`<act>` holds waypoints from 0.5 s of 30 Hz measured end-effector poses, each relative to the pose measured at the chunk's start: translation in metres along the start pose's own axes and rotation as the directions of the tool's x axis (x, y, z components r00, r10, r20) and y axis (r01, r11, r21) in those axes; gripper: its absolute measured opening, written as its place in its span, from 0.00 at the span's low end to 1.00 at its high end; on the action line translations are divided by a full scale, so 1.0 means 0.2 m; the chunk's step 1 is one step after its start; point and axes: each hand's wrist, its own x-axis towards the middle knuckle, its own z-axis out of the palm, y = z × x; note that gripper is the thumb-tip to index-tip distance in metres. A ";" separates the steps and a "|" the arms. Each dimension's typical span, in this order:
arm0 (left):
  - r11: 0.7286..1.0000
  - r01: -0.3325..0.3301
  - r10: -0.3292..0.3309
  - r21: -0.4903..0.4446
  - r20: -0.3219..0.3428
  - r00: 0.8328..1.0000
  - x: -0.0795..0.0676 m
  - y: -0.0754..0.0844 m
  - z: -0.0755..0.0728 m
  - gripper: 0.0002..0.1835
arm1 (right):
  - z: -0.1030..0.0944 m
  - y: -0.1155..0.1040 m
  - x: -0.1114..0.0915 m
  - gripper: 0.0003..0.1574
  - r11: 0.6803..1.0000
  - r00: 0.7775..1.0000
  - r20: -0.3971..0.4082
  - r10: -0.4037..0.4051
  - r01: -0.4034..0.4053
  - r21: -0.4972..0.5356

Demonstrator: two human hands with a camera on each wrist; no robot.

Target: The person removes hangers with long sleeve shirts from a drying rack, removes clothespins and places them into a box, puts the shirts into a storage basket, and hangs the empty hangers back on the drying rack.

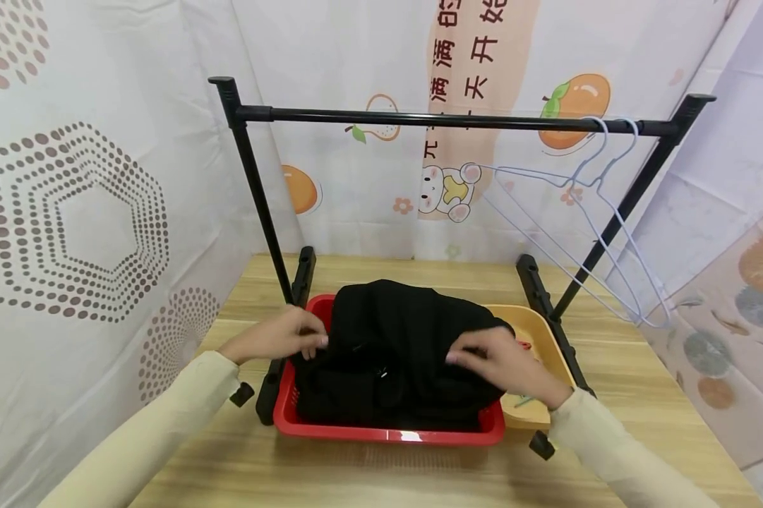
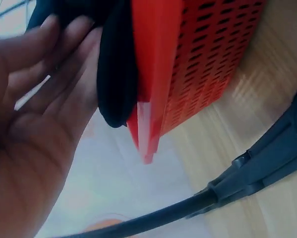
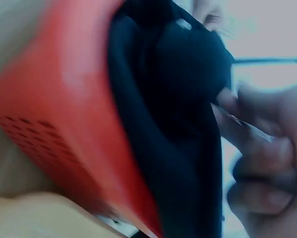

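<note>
A black garment (image 1: 413, 339) lies bunched in a red basket (image 1: 387, 435), with a small shiny metal piece at its middle. My left hand (image 1: 286, 335) is at the garment's left edge; in the left wrist view its fingertips touch the black cloth and the thumb stands apart. Over the garment's right part is my right hand (image 1: 505, 360), fingers bent and blurred, with a gap between thumb and forefinger. The right wrist view shows its fingertips at the cloth, too blurred to show firm contact. The garment hides the basket's inside.
A tan tray (image 1: 527, 416) with small items stands right of the basket, partly under the garment. A black rack (image 1: 381, 117) spans behind both, with two pale blue hangers (image 1: 600, 187) at its right end. Its feet flank the basket and tray on the wooden table (image 1: 229, 451).
</note>
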 end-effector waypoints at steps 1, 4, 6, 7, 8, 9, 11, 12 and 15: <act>0.999 0.042 -0.043 -0.023 -0.039 0.998 0.01 -0.01 -0.02 0.09 | -0.03 0.02 0.01 0.03 0.998 0.996 -0.069 0.062 -0.063 -0.007; 0.986 0.155 -0.162 -0.055 -0.140 0.977 0.07 -0.05 -0.07 0.11 | -0.12 0.10 0.05 0.06 0.962 0.947 -0.201 0.250 -0.266 -0.056; 0.974 0.217 -0.226 -0.067 -0.174 0.959 0.12 -0.06 -0.09 0.13 | -0.16 0.16 0.07 0.15 0.923 0.914 -0.207 0.350 -0.374 -0.090; 0.967 0.243 -0.253 -0.077 -0.173 0.952 0.14 -0.06 -0.11 0.14 | -0.17 0.19 0.07 0.19 0.904 0.901 -0.190 0.390 -0.414 -0.105; 0.958 0.272 -0.284 -0.091 -0.164 0.945 0.17 -0.06 -0.11 0.16 | -0.17 0.22 0.08 0.24 0.884 0.890 -0.169 0.424 -0.448 -0.137; 0.949 0.300 -0.313 -0.101 -0.150 0.938 0.20 -0.06 -0.12 0.18 | -0.17 0.25 0.08 0.28 0.866 0.878 -0.139 0.458 -0.476 -0.153; 0.927 0.352 -0.366 -0.128 -0.111 0.924 0.24 -0.06 -0.12 0.24 | -0.16 0.30 0.09 0.34 0.842 0.859 -0.087 0.504 -0.511 -0.170; 0.919 0.373 -0.385 -0.131 -0.091 0.918 0.27 -0.06 -0.12 0.27 | -0.16 0.32 0.09 0.35 0.833 0.849 -0.061 0.526 -0.528 -0.165; 0.899 0.420 -0.427 -0.123 -0.041 0.903 0.33 -0.07 -0.11 0.39 | -0.14 0.36 0.10 0.33 0.828 0.836 0.004 0.549 -0.544 -0.134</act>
